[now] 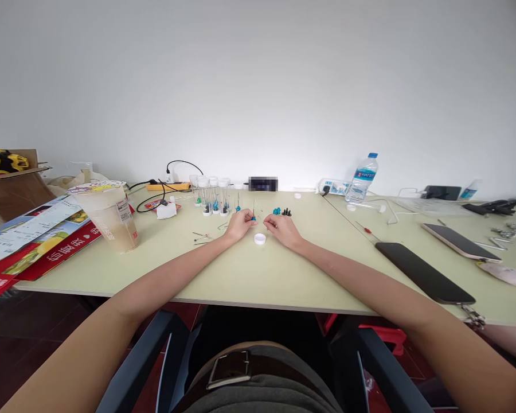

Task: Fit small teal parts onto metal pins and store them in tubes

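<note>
My left hand [239, 225] is closed in a pinch on a small teal piece [253, 218] with a thin upright rod. Just to its right, my right hand [284, 229] has thumb and fingertips pressed together; whatever they hold is too small to make out. Between the hands, on the tabletop, lies a round white cap [260, 238]. Several teal pieces [277, 211] and black pieces [286, 212] stand behind my right hand. Clear tubes [215, 198] with white ends and small coloured parts inside stand upright behind my left hand. Thin rods [202, 236] lie left of it.
A drink cup [107, 218] stands at the left beside red printed boxes [64, 252]. At the back right a water bottle [362, 179] leans by a power strip [333, 186]. Phones [423, 271] lie right of my forearm. A person's arm [509, 339] shows at the right edge.
</note>
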Demonstrator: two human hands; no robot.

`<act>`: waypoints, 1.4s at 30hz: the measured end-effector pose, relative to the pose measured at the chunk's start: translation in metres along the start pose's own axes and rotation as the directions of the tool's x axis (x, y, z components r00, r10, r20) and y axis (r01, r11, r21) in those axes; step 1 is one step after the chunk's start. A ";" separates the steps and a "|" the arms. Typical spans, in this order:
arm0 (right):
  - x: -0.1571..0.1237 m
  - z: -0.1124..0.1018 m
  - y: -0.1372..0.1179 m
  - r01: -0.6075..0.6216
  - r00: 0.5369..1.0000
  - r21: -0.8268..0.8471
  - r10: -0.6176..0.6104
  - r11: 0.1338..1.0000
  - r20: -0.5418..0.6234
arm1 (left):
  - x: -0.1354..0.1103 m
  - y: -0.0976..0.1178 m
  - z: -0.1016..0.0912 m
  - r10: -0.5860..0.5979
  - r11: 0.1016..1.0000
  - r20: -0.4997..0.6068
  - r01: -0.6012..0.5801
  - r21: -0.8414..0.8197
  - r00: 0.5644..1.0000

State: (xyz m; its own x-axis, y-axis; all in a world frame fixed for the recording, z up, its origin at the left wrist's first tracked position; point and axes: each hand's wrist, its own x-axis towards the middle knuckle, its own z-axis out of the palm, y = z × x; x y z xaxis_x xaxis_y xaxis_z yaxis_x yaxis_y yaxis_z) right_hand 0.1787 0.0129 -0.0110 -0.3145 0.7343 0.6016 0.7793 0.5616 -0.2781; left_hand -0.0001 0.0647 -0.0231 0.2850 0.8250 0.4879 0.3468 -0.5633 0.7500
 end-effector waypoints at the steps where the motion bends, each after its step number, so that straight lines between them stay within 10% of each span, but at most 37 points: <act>1: 0.000 0.000 0.000 0.009 1.000 -0.005 -0.009 1.000 -0.007 | -0.001 0.000 0.000 0.002 1.000 -0.002 -0.002 -0.016 1.000; 42: 0.001 -0.002 -0.002 -0.008 1.000 0.072 0.007 0.997 0.021 | -0.012 0.010 -0.011 -0.158 0.770 0.251 0.278 -0.574 0.955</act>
State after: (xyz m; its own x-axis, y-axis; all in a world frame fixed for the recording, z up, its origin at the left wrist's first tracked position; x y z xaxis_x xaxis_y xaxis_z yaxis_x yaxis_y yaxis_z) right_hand 0.1785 0.0115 -0.0085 -0.3206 0.7457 0.5841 0.7410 0.5816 -0.3358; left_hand -0.0096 0.0500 -0.0168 0.4415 0.8658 0.2353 -0.1670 -0.1784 0.9697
